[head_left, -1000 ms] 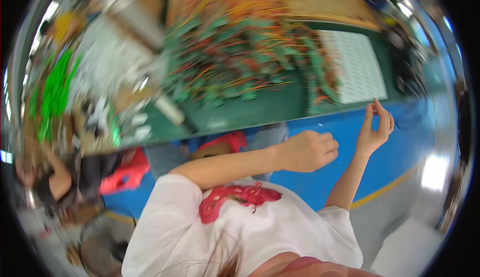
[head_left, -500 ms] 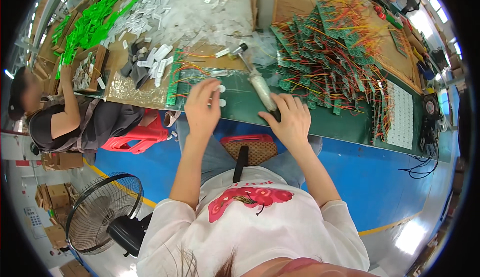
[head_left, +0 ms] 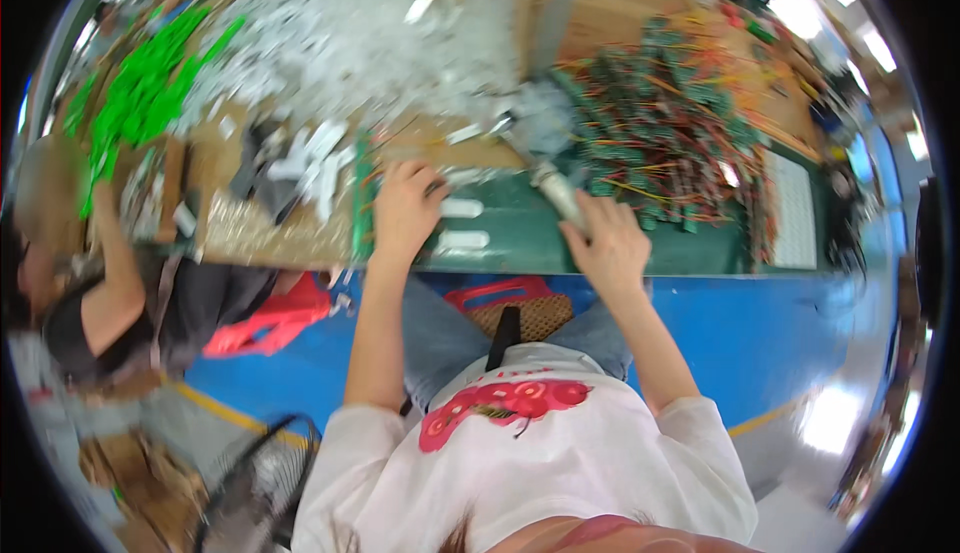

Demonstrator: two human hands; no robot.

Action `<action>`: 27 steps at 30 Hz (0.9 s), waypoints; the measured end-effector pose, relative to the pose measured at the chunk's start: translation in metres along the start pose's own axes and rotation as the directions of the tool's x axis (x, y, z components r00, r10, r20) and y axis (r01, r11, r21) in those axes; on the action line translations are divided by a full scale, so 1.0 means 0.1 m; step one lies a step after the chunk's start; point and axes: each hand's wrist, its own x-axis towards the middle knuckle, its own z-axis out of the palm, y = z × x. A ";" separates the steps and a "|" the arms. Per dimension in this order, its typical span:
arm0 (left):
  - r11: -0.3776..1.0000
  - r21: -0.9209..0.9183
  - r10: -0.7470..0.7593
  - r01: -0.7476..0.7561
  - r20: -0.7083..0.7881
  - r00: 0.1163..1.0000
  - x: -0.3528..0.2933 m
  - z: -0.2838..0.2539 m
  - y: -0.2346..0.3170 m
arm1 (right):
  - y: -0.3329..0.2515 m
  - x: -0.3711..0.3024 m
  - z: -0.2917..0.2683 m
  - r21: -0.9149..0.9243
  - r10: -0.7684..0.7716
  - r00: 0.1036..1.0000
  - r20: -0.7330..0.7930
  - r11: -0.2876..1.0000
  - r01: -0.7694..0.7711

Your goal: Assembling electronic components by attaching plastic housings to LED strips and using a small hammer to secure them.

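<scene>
My left hand rests low over the green bench top, its fingers curled inward and blurred. A small dark spot shows at its fingertips; what the fingers hold, if anything, I cannot make out. Just right of it lie two white rounded strips, apart from each other. Left of the hand, a long green circuit board lies along the cardboard's edge. My right hand closes round the handle end of a hammer-like tool with a pale wrapped handle, its metal head pointing away from me.
A tangled heap of green circuit boards with red and yellow wires stands right. White parts and a dark cloth lie left, with a large pile of pale pieces beyond. At far left, a co-worker's arm reaches toward green parts.
The view has shifted and blurred. My left hand has shifted off the white strips, which show more fully now. My right hand and the tool have moved slightly right in the picture.
</scene>
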 end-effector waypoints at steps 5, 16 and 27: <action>0.996 -0.005 0.085 -0.086 -0.024 0.996 -0.16 -0.11 -0.14 | -0.37 0.09 0.02 0.120 -0.023 0.998 -0.065 0.992 0.031; 0.984 -0.178 0.027 -0.022 0.030 0.999 -0.23 -0.17 -0.14 | -0.80 0.82 0.90 0.163 -0.191 0.964 0.184 0.973 0.162; 0.965 -0.226 -0.164 0.133 -0.122 0.979 -0.28 -0.33 -0.24 | -0.87 0.85 0.83 0.330 -0.191 0.972 0.136 0.934 0.137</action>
